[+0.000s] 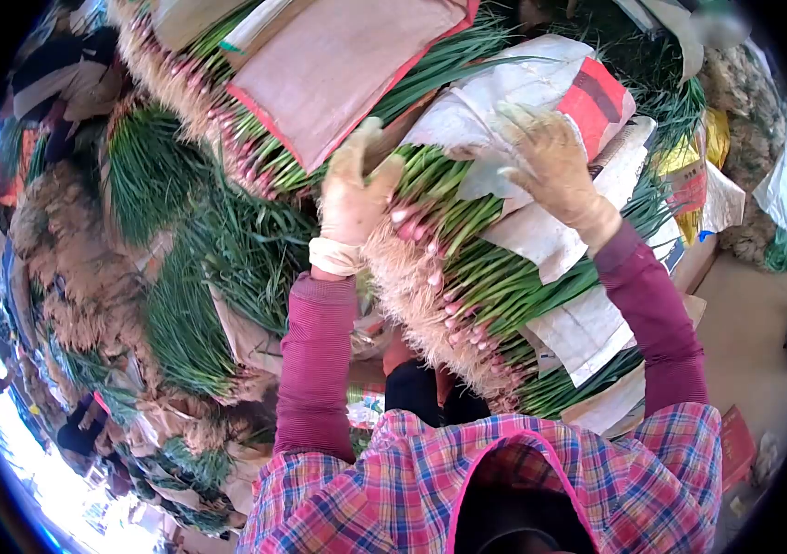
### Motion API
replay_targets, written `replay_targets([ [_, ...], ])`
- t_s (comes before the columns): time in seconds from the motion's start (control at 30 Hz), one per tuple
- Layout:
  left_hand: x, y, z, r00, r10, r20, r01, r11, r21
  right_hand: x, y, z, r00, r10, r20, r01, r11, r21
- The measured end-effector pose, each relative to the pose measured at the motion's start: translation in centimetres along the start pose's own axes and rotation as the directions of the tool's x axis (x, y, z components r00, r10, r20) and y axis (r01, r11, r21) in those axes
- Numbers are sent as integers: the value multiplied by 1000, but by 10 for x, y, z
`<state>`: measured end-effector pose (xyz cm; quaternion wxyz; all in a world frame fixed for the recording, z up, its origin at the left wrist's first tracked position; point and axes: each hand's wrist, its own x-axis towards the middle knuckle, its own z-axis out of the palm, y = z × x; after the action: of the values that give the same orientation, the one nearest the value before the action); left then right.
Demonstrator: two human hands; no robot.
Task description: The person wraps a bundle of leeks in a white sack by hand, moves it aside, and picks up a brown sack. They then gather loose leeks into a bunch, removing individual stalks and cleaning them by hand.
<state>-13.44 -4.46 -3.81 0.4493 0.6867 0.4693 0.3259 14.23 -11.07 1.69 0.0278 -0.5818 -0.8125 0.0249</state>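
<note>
A thick row of spring onions (495, 277) with pinkish bulbs and pale roots (412, 295) lies in front of me. My left hand (354, 198), in a pale glove, rests at the root end near the upper bundle, thumb and fingers apart. Over the white wrapping sheet (481, 97) with a red patch is my gloved right hand (560, 171). Its fingers are spread, and their undersides are hidden. Light paper pieces (578, 332) lie across the green stalks lower down. Beyond my left hand, a red-edged sheet (343, 69) covers another row of spring onions.
Dark green bundles (163, 166) and brown root piles (75, 268) fill the left side. At the right are a yellow bag (715, 138), another root heap (735, 102) and bare floor (749, 323). A person in dark clothes (56, 69) is at the upper left.
</note>
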Motion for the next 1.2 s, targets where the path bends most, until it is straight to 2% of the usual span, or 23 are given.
replay_targets([
  [0.03,-12,0,-12,995,-76,-63,75,997,-16,-5,-6,15,1000,-17,4,17,1000,8],
  [0.1,-53,-15,-30,953,-178,-247,166,984,-69,-20,-13,54,989,-17,150,16,1000,3],
  [0.13,-78,-23,-41,928,-271,-257,242,960,-139,-20,-14,52,984,10,176,-13,1000,19],
  [0.17,-109,-38,-49,907,-288,-308,245,954,-171,-16,-17,45,985,-27,173,22,999,30],
  [0.23,-174,-51,-62,857,-349,-378,326,937,-127,-13,-26,26,978,5,211,16,995,-96],
  [0.27,-211,-52,-68,830,-416,-372,392,909,-141,-17,-27,19,976,-24,216,44,995,-89],
  [0.3,-251,-55,-72,802,-469,-370,444,882,-157,-23,-27,13,991,-35,129,45,997,-71],
  [0.43,-434,-98,-61,722,-568,-395,618,786,-3,-34,-67,-23,991,-117,-62,120,992,49],
  [0.47,-470,-87,-58,683,-642,-349,705,704,85,-42,-85,-28,990,-131,-46,137,978,156],
  [0.5,-503,-80,-53,636,-706,-312,769,615,175,-50,-102,-29,986,-156,-52,163,974,158],
  [0.57,-630,-146,-2,691,-682,-241,706,563,429,-81,-138,-22,972,-229,43,219,960,176],
  [0.63,-669,-112,12,618,-701,-357,731,679,-66,-103,-178,-15,961,-274,28,263,943,201],
  [0.67,-671,-83,8,427,-872,-239,868,469,-161,-117,-195,-9,962,-272,24,251,916,312],
  [0.7,-690,-74,26,334,-876,-348,844,442,-305,-130,-213,-1,960,-276,41,246,907,343],
  [0.73,-699,-65,29,251,-923,-291,830,360,-426,-139,-236,1,956,-271,108,193,866,462],
  [0.8,-729,-53,42,122,-976,-178,737,210,-643,-179,-261,39,913,-346,217,240,885,399],
  [0.83,-746,-52,50,80,-987,-140,661,157,-734,-195,-276,57,903,-372,217,261,874,410],
  [0.9,-764,-32,47,46,-989,-141,666,136,-733,-220,-304,81,725,-435,533,217,880,422],
  [1.0,-787,-6,36,-4,-992,-129,542,106,-834,-233,-346,92,623,-530,574,216,823,525],
  [1.03,-789,5,23,-48,-977,-209,644,130,-754,-233,-359,93,610,-551,570,236,812,534],
  [1.1,-821,9,12,-54,-893,-448,807,225,-546,-229,-385,86,558,-469,685,123,863,490],
  [1.13,-835,10,11,-144,-874,-465,752,208,-625,-222,-394,84,513,-439,738,96,883,459],
  [1.2,-873,-9,10,-210,-832,-513,725,220,-653,-220,-403,99,494,-431,755,122,894,431],
])
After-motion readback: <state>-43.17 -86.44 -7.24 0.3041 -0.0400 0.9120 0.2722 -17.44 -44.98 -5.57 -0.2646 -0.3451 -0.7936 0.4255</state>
